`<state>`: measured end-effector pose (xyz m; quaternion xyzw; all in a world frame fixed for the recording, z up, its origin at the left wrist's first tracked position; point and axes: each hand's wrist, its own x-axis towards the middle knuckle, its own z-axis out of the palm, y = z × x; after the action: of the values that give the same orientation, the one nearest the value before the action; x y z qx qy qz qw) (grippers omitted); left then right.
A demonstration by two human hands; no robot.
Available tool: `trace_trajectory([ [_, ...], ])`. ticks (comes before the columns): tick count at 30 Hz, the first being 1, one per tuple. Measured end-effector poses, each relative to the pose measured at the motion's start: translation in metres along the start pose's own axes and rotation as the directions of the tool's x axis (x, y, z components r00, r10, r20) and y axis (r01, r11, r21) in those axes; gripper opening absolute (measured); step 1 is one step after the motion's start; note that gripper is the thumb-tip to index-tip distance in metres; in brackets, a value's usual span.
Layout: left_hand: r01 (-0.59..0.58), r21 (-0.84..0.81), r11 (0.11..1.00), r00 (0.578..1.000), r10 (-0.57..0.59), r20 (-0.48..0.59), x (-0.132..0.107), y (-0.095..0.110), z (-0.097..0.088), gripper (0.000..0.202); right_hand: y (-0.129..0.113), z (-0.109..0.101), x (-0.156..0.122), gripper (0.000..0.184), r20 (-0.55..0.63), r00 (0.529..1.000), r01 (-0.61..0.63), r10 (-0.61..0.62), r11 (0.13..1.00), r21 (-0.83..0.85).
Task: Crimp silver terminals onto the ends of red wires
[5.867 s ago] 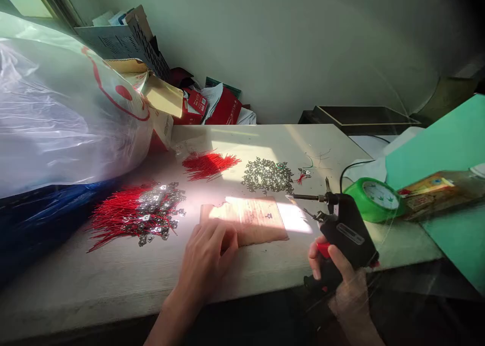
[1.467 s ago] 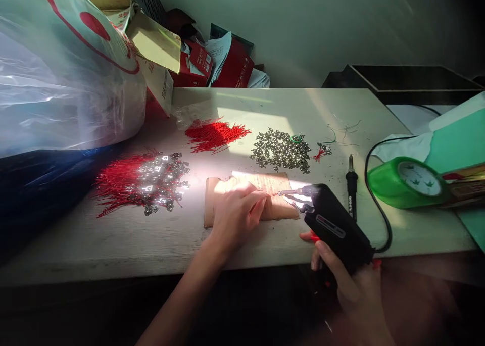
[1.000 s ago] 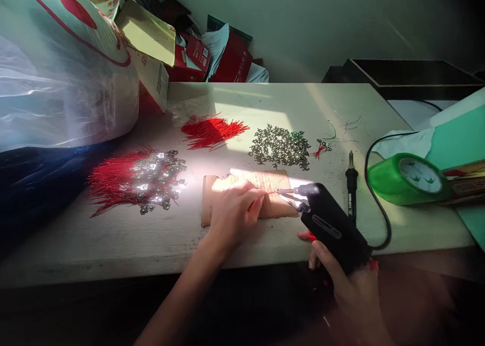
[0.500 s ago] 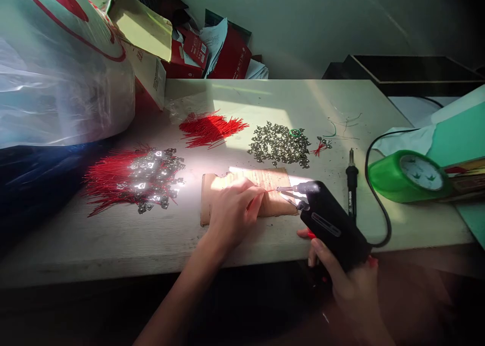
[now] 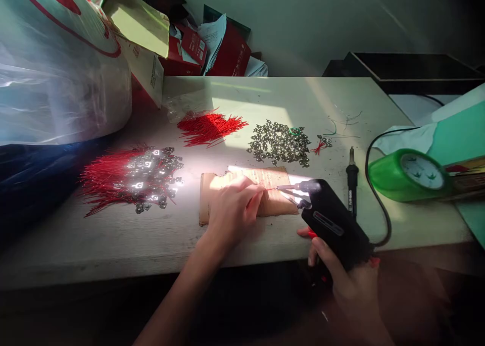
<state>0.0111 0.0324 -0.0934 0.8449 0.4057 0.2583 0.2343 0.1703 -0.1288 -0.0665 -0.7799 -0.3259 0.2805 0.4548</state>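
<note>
left hand (image 5: pixel 232 218) pinches a thin red wire (image 5: pixel 270 189) in its fingertips, heel over a torn card (image 5: pixel 212 184); the wire runs roughly level rightward from the hand, its far end just beside the metal tips of a black soldering gun (image 5: pixel 333 222); right hand (image 5: pixel 343 278) wraps the gun's grip, nearer the tips' base; earlier the left hand lay loosely on the card, no wire showing.

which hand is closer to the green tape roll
Right. The right hand, gripping the black soldering gun, is below and left of the green tape roll. The left hand, pinching a red wire, is farther left, over the cardboard sheet.
</note>
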Motion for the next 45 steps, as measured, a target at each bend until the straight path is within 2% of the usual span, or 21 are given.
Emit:
trace_trajectory([
  [9,-0.005,-0.011,1.000,1.000,0.005,0.008,0.001,0.000,-0.001,0.025,0.001,0.000,0.000,0.035,0.011,1.000,0.004,-0.004,1.000,0.001],
  [18,0.003,-0.009,1.000,1.000,-0.003,0.007,0.000,0.000,-0.001,0.023,0.007,0.001,-0.001,0.034,-0.001,0.997,0.072,-0.072,0.997,0.014],
  [27,0.012,0.014,1.000,1.000,-0.013,0.014,0.001,0.003,-0.001,0.025,0.007,0.000,-0.003,0.039,-0.008,1.000,0.001,-0.001,1.000,-0.003],
  [40,0.004,0.033,0.999,1.000,-0.004,0.006,0.000,0.002,-0.001,0.024,0.012,-0.001,-0.001,0.034,-0.012,0.994,0.110,-0.111,0.992,-0.069],
  [45,-0.001,0.024,1.000,1.000,0.001,0.001,0.000,0.001,-0.001,0.024,0.013,-0.001,-0.002,0.039,-0.030,0.997,0.070,-0.071,0.996,-0.050],
])
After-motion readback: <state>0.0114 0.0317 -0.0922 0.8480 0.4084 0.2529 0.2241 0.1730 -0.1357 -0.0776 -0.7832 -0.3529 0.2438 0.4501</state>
